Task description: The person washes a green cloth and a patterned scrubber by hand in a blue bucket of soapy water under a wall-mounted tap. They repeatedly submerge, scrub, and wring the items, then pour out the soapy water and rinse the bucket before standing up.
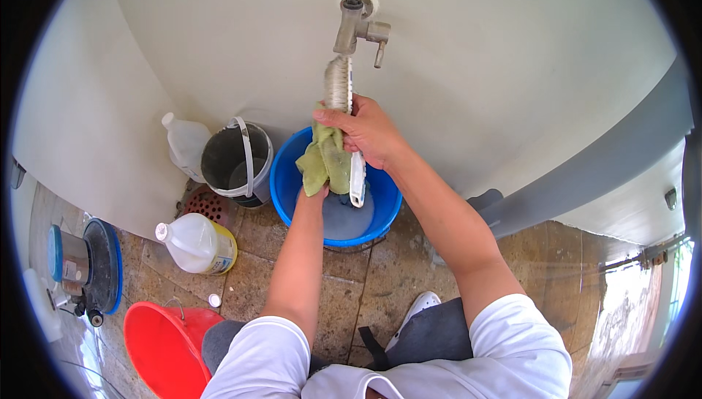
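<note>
My right hand (373, 130) grips a white scrub brush (351, 81) by its middle. The brush is tilted nearly upright, its pale bristles facing left and its head just under the spout of a metal wall tap (354, 26). A damp green cloth (326, 160) lies against the brush and drapes over my left hand (322, 189), which is mostly hidden, with the wrist showing below. Beneath both hands stands a blue bucket (282, 204) holding cloudy, greyish water (348, 220). No stream from the tap is visible.
Left of the blue bucket are a dark pail with a white handle (236, 157), a white jug (186, 141) and a jug with yellow liquid (200, 245). A red bucket (164, 344) is tipped near my leg. A white cap (214, 300) lies on the wet tiles. At right runs a grey pipe (592, 163).
</note>
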{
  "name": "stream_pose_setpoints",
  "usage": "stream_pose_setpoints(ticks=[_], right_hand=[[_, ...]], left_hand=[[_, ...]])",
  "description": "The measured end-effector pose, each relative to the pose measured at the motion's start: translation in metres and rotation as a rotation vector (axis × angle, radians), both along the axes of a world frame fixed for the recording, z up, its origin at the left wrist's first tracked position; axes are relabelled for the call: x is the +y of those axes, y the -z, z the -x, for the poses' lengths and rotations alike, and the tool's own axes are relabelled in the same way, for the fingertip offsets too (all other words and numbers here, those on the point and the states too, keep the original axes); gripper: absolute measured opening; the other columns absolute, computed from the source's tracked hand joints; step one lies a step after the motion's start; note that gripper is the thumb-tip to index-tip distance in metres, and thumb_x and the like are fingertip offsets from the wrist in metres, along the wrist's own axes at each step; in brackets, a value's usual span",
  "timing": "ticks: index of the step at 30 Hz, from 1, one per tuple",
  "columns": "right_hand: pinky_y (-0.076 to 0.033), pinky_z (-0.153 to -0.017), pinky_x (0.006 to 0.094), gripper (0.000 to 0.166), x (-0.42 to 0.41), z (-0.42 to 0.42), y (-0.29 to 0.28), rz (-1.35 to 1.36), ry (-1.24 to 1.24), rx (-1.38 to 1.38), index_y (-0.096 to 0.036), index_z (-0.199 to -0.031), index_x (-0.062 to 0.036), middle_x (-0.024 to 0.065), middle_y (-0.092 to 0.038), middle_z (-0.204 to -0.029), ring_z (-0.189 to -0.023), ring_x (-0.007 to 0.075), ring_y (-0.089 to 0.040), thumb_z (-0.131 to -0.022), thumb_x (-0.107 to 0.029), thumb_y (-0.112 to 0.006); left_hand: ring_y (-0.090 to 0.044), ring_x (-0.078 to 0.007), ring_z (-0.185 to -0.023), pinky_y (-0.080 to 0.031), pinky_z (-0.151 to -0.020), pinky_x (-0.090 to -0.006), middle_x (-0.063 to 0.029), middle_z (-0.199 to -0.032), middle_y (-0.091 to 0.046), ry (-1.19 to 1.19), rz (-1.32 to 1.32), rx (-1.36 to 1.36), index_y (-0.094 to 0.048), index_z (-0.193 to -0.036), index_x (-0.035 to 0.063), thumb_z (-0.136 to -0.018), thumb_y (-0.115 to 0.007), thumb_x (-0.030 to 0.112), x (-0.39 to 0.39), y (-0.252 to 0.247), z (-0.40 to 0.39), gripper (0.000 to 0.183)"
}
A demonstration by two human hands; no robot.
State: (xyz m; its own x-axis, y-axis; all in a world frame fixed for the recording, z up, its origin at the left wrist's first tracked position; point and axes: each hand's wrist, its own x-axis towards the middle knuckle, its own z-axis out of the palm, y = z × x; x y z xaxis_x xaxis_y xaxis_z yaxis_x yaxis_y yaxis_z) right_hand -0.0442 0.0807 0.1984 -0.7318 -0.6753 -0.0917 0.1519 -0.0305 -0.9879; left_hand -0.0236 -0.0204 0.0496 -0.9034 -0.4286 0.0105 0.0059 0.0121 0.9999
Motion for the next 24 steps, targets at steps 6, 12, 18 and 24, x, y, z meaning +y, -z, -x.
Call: stream_pose_setpoints(ticks=[6,12,18,24], right_hand=[[-0.043,-0.083,0.031,0.066,0.001,0.01,0.013,-0.381,-0.072,0.627,-0.053,-0.114,0.0027,0.0127,-0.06,-0.099,-0.091,0.0198,-0.057,-0.069,-0.042,-0.075],[-0.045,-0.079,0.0359,0.059,0.027,0.029,0.058,-0.545,0.261,0.763,-0.048,-0.123,-0.0038,0.0143,-0.058,-0.097,-0.087,0.0271,-0.058,-0.081,-0.044,-0.059],[-0.048,-0.052,0.0363,0.045,0.009,-0.01,0.086,-0.547,0.301,1.327,-0.046,-0.128,-0.0139,0.0094,-0.053,-0.086,-0.062,0.027,-0.058,-0.089,-0.035,-0.05],[-0.048,-0.05,0.0363,0.044,0.039,0.019,0.097,-0.677,0.488,1.254,-0.048,-0.126,-0.0125,0.0089,-0.053,-0.084,-0.059,0.0256,-0.058,-0.088,-0.035,-0.051]], left_hand=[[-0.053,-0.0212,-0.107,-0.046,-0.088,-0.0349,-0.0098,-0.121,-0.052,0.234,-1.044,0.189,-0.043,-0.125,0.0067,-0.094,-0.04,0.029,0.013,0.006,0.002,0.039],[-0.052,-0.0215,-0.109,-0.046,-0.089,-0.0361,-0.0073,-0.12,-0.051,0.293,-1.208,0.257,-0.042,-0.126,0.0104,-0.095,-0.037,0.029,0.019,0.009,0.014,0.037],[-0.049,-0.0236,-0.111,-0.041,-0.094,-0.0396,-0.009,-0.119,-0.051,0.582,-1.11,0.655,-0.041,-0.128,0.0109,-0.095,-0.034,0.029,-0.012,0.061,0.032,0.037],[-0.048,-0.0244,-0.113,-0.041,-0.094,-0.04,-0.0098,-0.126,-0.047,0.328,-0.367,0.355,-0.04,-0.128,0.0094,-0.095,-0.033,0.028,-0.018,0.005,0.025,0.038]])
